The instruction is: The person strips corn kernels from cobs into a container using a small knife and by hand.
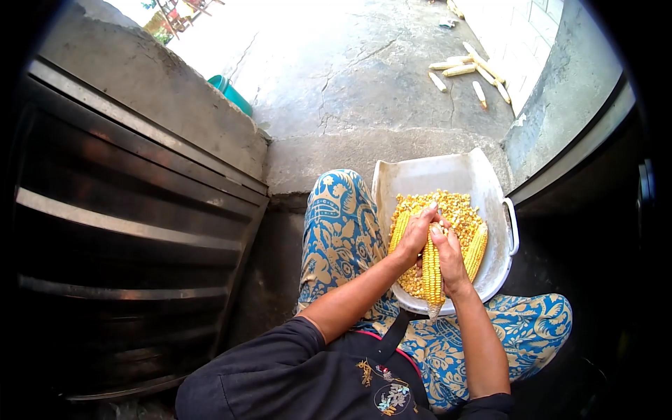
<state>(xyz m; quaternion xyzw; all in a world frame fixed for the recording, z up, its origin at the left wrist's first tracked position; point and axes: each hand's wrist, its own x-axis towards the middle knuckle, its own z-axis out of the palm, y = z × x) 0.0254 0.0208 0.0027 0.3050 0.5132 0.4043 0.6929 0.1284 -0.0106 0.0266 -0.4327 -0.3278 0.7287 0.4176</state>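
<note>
Over a white plastic tub (pixel 448 171), both my hands are closed round one yellow corn cob (pixel 432 276), whose tip points toward my body. My left hand (pixel 414 236) wraps the upper part from the left, and my right hand (pixel 451 259) grips it from the right with the thumb on top. Beneath them, loose corn kernels (pixel 455 208) cover the tub's bottom. A second corn cob (pixel 476 252) lies in the tub to the right, and another cob (pixel 399 229) lies at the left, partly behind my left hand.
The tub stands between my knees, its white handle (pixel 513 227) on the right. Bare cobs (pixel 483 66) lie scattered on the concrete floor (pixel 315 70) beyond the doorway. A metal door (pixel 133 231) stands at left, and a green bucket (pixel 231 96) sits behind the wall's edge.
</note>
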